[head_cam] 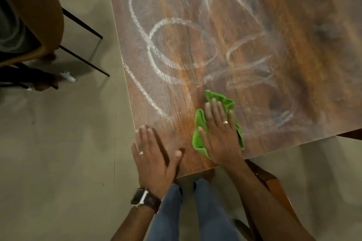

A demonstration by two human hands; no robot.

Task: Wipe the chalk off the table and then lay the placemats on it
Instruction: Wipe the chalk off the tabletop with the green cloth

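Right grip (219, 133) flat — cloth (199, 135) beneath

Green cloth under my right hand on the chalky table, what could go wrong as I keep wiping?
The right hand presses flat on a small bunched green cloth, so it may smear the chalk loops instead of lifting them; the table's right side already looks hazy. The left hand rests at the table's edge and could pick up dust. No placemats are in view.
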